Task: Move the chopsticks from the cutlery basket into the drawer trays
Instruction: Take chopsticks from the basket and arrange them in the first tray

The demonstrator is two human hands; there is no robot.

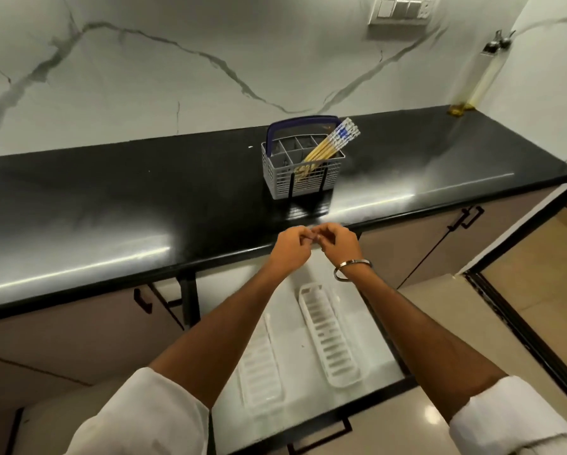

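Yellow chopsticks (pixel 328 144) lean in gridded grey plastic basket (pixel 300 174).

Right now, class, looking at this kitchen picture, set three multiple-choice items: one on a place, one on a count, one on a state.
1. Where are the chopsticks?
A. In the basket on the counter
B. In the drawer
C. In a hand

2. How many white trays lie in the drawer?
A. One
B. Two
C. Four

3. What state is the drawer in?
A. Shut
B. Pulled open
C. Taken out and set on the counter

Answers:
1. A, the bundle leans in the grey basket's right compartment, tips sticking out above the rim.
2. B, a left tray and a right tray lie side by side with a gap between them.
3. B, the drawer sticks out below the counter edge, its trays showing; the left hand and right hand meet above it, holding no chopsticks.
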